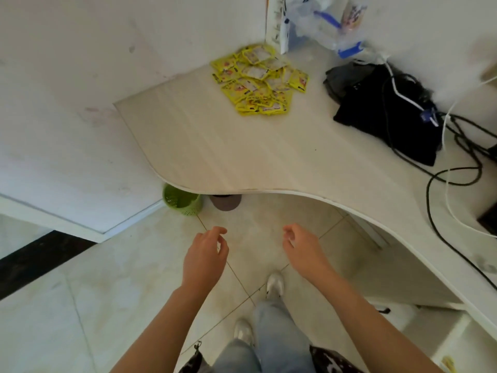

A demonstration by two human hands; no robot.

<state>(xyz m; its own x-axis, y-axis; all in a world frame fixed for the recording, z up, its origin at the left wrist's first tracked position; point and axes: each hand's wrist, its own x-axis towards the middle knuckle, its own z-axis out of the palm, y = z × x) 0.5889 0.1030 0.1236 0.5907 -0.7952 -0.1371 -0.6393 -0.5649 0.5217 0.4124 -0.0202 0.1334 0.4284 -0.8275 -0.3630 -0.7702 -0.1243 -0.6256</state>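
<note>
My left hand (pixel 205 254) and my right hand (pixel 302 247) hang side by side over the tiled floor, short of the curved front edge of a pale wooden desk (pixel 215 146). Both hold nothing and their fingers are loosely curled. A heap of several small yellow sachets (pixel 259 79) lies on the desk near its far corner, well beyond both hands.
A black bag (pixel 387 114) with black and white cables (pixel 457 157) over it lies at the desk's right. Clear plastic bags (pixel 322 22) stand in the far corner. A green perforated bin (pixel 183 200) and a grey round object (pixel 226 203) sit under the desk edge. White walls close the left side.
</note>
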